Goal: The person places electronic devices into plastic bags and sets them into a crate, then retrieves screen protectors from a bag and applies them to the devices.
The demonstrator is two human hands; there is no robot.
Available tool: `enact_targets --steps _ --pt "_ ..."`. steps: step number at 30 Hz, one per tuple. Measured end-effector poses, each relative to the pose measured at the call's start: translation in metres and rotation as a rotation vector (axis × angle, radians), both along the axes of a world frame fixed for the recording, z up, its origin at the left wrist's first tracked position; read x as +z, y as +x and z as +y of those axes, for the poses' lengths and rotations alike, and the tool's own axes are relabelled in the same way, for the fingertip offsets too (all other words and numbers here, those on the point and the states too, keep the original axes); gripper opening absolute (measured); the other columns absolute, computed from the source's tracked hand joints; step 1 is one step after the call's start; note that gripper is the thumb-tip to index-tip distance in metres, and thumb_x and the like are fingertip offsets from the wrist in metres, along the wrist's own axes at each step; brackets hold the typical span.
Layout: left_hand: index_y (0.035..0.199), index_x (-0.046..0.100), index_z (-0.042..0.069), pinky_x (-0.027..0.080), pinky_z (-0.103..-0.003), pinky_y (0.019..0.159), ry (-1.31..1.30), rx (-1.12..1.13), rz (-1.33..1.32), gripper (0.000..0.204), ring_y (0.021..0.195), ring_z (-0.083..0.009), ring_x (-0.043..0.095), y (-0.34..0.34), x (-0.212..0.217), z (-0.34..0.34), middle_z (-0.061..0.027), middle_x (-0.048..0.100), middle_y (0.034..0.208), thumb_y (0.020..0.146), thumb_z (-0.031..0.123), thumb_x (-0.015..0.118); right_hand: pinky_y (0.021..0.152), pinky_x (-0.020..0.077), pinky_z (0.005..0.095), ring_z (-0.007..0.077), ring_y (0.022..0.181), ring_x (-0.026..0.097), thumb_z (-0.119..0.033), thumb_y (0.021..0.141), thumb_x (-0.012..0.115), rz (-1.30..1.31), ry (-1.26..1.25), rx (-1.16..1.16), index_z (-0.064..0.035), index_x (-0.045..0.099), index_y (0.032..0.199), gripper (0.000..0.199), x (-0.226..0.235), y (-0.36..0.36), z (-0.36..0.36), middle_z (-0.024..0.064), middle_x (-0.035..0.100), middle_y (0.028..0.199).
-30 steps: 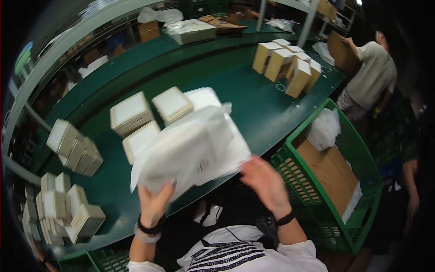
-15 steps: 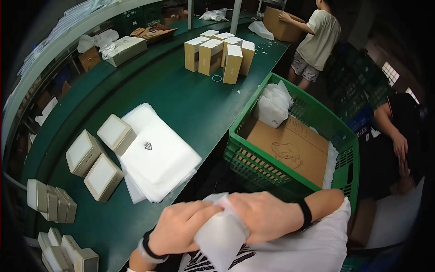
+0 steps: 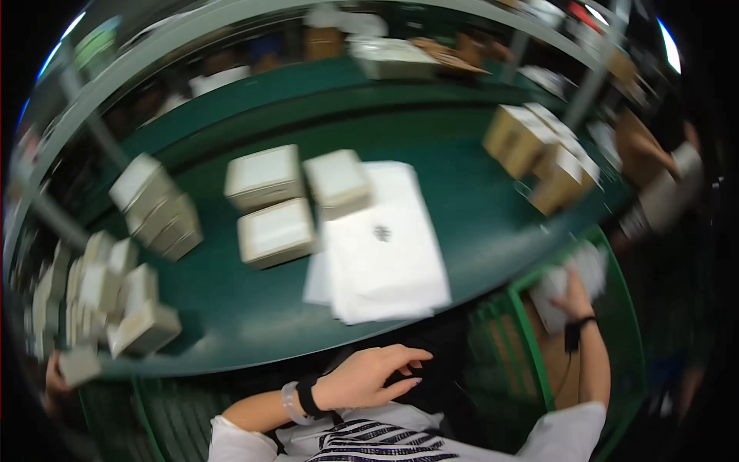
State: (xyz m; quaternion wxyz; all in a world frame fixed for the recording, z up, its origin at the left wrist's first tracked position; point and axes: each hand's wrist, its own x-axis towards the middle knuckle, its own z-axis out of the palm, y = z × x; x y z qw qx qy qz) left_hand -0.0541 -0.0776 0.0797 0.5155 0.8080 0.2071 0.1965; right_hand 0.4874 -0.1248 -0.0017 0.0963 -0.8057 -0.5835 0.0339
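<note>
0.5 seconds ago, the 2 hands were together around a white wrapped bundle close to the person's body; now they are apart, and the right hand (image 3: 573,299) has gone into the green crate (image 3: 633,339), to the right of the stack of white sheets and nearer the person. There it touches a white bundle (image 3: 548,302); blur hides how tightly its fingers close, so I cannot tell whether it grips. The left hand (image 3: 375,375) is loosely open with fingers slightly bent, in front of the stack, just off the worktop edge.

The stack of white sheets (image 3: 389,266) lies on the green worktop (image 3: 242,316), a dark printed mark on its top sheet. 1 pale box (image 3: 339,179) sits at the stack's far left corner, and 2 more pale boxes (image 3: 265,179) stand just left of it. Farther left of the stack are a leaning row (image 3: 160,208) and a heap (image 3: 115,289) of similar boxes; beyond the heap, another person's hand (image 3: 57,376) is at a small pale box (image 3: 79,365). Tan boxes with white tops (image 3: 543,154) are grouped beyond the stack to its right, near a metal post (image 3: 596,81).
</note>
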Motion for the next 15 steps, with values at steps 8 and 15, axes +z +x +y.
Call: enact_targets --steps 8,15 --pt "0.116 0.053 0.001 0.044 -0.039 0.089 0.461 1.014 0.097 0.044 0.102 -0.0309 0.055 -0.183 0.025 0.038 -0.0174 0.055 0.112 0.078 0.017 0.067 0.092 0.0402 0.0409 0.0401 0.104 0.049 0.005 0.072 0.066 -0.274 -0.050 -0.325 -0.0039 0.046 0.120 0.053 -0.012 -0.047 0.007 0.0199 0.050 0.110" --pt "0.135 0.038 0.018 0.041 -0.057 0.085 0.933 2.164 0.866 0.083 0.114 -0.0469 0.040 -0.301 0.094 0.174 -0.0249 0.032 0.135 0.070 0.060 0.068 0.097 0.0362 0.0406 0.0379 0.116 0.045 0.002 0.078 0.060 -0.105 0.562 0.164 0.0002 0.042 0.128 0.053 0.103 -0.196 0.053 0.0210 0.048 0.122"
